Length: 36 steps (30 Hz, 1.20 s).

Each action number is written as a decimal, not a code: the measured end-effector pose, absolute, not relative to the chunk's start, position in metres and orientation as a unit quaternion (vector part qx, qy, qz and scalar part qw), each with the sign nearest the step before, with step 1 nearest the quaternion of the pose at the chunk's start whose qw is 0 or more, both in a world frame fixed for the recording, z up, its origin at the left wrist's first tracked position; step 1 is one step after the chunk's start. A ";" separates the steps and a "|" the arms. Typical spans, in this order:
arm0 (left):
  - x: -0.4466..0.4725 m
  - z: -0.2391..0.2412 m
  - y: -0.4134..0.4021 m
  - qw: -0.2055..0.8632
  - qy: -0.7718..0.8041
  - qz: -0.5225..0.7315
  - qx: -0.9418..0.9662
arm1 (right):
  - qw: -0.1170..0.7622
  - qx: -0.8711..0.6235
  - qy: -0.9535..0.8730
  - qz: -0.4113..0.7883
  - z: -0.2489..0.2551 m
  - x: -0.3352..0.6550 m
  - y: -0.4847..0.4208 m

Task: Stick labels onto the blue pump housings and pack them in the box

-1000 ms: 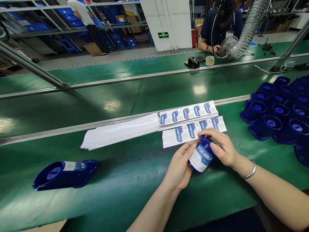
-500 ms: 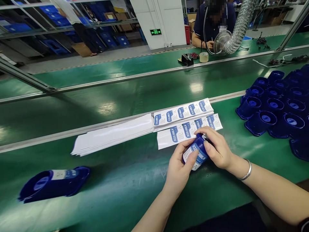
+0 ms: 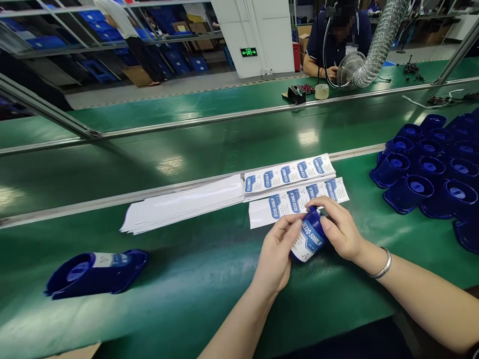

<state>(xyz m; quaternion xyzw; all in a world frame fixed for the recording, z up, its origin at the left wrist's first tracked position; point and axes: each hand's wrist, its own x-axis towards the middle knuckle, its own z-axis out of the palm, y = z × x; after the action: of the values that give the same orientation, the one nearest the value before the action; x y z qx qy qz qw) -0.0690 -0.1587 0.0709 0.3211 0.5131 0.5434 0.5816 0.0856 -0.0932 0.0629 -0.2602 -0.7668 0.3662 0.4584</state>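
- The blue cup (image 3: 318,234) is in both hands, near the middle of the green desk (image 3: 187,304) and a bit to the right. It is tipped over on a slant. I can't tell if its low end touches the desk.
- The left hand (image 3: 275,254) has its grip curled around the left side of the cup. Its thumb lies by the edge of the cup label (image 3: 305,247), which is blue and white.
- The right hand (image 3: 342,232) has its grip bent around the far right side of the cup. Its pointing finger reaches over the far end, and its thumb presses on the side.
- A silver bracelet (image 3: 383,264) goes around the right wrist (it looks shiny).
- Just past the hands lies a label strip (image 3: 258,214), partly behind the right hand's fingers.
- Farther back is a label pile (image 3: 290,174), with white sheets (image 3: 183,204) to its left.
- On the near left, a blue part (image 3: 90,279) with its own label lies on its side.
- On the right, lots of blue parts (image 3: 407,197) sit close together.
- On the far side, a person (image 3: 316,55) in a dark shirt sits by a silver hose (image 3: 383,47).
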 end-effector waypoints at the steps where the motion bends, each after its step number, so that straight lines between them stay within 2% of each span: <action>1: -0.069 0.071 -0.157 0.612 0.489 0.558 0.273 | 0.459 -0.244 -0.773 0.362 0.064 0.085 -0.094; 5: -0.068 0.069 -0.155 0.656 0.461 0.563 0.201 | 0.461 -0.211 -0.788 0.349 0.065 0.084 -0.096; 13: -0.064 0.069 -0.163 0.626 0.482 0.555 0.260 | 0.454 -0.225 -0.792 0.341 0.065 0.083 -0.098; 19: -0.064 0.066 -0.163 0.522 0.531 0.534 0.402 | 0.443 -0.243 -0.786 0.356 0.068 0.084 -0.101; 29: -0.059 0.065 -0.167 0.294 0.615 0.416 0.602 | 0.414 -0.306 -0.780 0.355 0.064 0.083 -0.101; 33: -0.060 0.068 -0.165 0.330 0.635 0.363 0.596 | 0.372 -0.364 -0.769 0.371 0.066 0.081 -0.101; 36: -0.065 0.072 -0.162 0.418 0.625 0.357 0.555 | 0.326 -0.423 -0.742 0.406 0.069 0.081 -0.097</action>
<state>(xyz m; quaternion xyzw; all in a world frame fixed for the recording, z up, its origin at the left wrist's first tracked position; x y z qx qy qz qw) -0.0649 -0.1617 0.0718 0.5547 0.6245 0.3570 0.4182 0.0814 -0.0970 0.0690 -0.4228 -0.7416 0.4060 0.3263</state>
